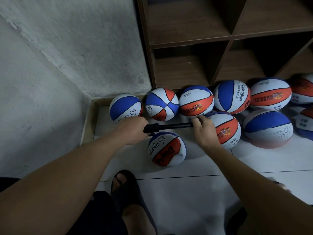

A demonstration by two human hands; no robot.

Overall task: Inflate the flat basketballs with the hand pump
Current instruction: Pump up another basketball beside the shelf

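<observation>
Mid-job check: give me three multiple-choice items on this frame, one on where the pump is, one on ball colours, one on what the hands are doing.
1. Where is the hand pump?
A. on a shelf
B. above the nearest basketball
C. on the tiles

2. The balls' colours?
A. blue, white, orange-red
B. plain brown
C. green, yellow

3. The hands' state?
A. both open
B. one idle
C. both gripping the pump

Key: B, the pump is held level over that ball; A, every ball shows those panels; C, the left hand holds one end, the right hand the other.
</observation>
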